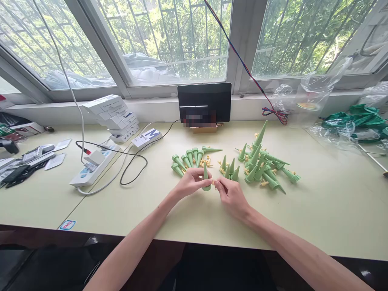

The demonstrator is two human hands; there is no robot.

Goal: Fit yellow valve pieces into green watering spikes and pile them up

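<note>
My left hand [194, 182] is closed round a green plastic cone spike [205, 173] that points upward. Close beside it, my right hand [230, 193] pinches a small yellow plastic piece [213, 182] at the cone's lower side. Whether the piece is joined to the cone cannot be made out. Behind my left hand several green cones [189, 157] lie fanned out, with small yellow parts [209, 161] near them. A few cones [232, 166] stand upright past my right hand. To the right is a heap of green cones with yellow fittings [257, 167].
A dark tablet [204, 103] leans on the windowsill behind. On the left are a power strip [95, 163] with cables, stacked white boxes [113, 117] and a flat white box [147, 138]. Clear plastic bags and green material [356, 123] lie at the far right.
</note>
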